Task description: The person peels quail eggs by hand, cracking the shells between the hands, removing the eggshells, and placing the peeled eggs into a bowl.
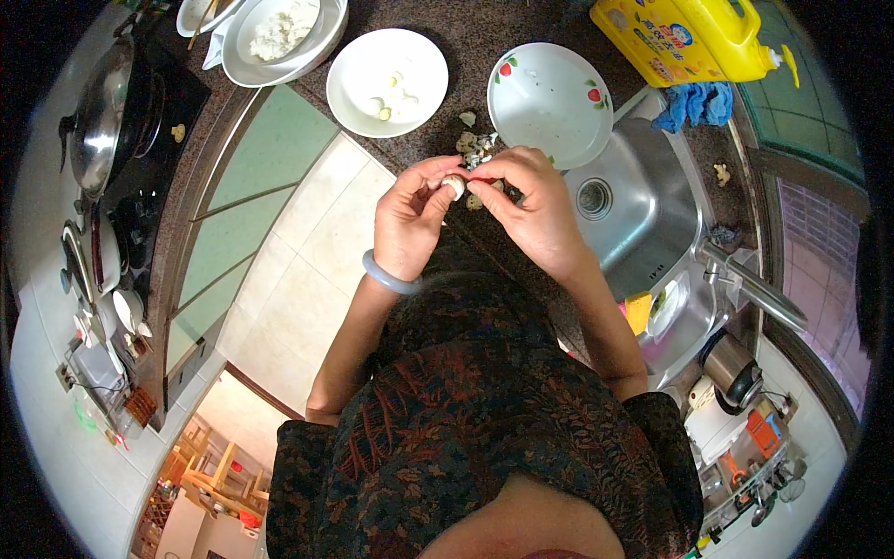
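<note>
A small quail egg [454, 184], part speckled shell and part bare white, is pinched between the thumb and fingers of my left hand [406, 219]. My right hand [540, 205] is closed at the egg's right side, its thumb and index fingertips picking at the shell. Just beyond my fingers lies a pile of broken speckled shells [477, 149] on the counter, partly hidden by my hands. A white bowl [346, 86] beyond my left hand holds several peeled eggs [395, 97]. The bowl with strawberry prints [549, 107], past my right hand, seems to contain water.
At right is a steel sink [643, 210] with a faucet [754, 284] and a blue cloth [694, 105]. A yellow detergent jug [675, 42] stands at the back. Far left, a lidded wok [104, 121] sits on the stove; a bowl of white food [282, 33] stands at the upper left.
</note>
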### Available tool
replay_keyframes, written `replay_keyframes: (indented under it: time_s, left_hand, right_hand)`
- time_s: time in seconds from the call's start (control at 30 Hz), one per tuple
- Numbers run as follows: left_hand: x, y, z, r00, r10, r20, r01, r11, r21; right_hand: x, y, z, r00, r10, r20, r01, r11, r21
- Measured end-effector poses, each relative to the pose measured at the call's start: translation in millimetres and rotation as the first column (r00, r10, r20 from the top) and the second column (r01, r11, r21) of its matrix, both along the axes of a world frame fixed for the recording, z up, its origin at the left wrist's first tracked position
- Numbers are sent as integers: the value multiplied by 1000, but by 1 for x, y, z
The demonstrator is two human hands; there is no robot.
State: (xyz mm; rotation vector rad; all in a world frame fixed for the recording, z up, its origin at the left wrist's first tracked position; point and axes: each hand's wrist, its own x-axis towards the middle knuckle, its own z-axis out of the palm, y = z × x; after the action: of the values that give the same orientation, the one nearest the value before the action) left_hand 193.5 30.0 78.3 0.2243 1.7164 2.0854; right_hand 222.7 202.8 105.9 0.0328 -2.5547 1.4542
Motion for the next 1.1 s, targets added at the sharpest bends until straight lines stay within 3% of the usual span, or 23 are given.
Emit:
replay_keyframes:
  time_s: [0.2, 0.5, 1.1]
  left_hand:
    - [2, 2, 3, 999, 16, -43, -22, 990, -143]
    - [2, 2, 4, 994, 8, -113, -40, 959, -282]
    - [1, 2, 6, 979, -29, -201, -53, 918, -393]
  right_hand:
    - [1, -1, -4, 999, 35, -13, -33, 992, 124]
    - [4, -3, -9, 999, 16, -31, -11, 987, 163]
    - [4, -4, -12, 1000, 15, -26, -10, 987, 157]
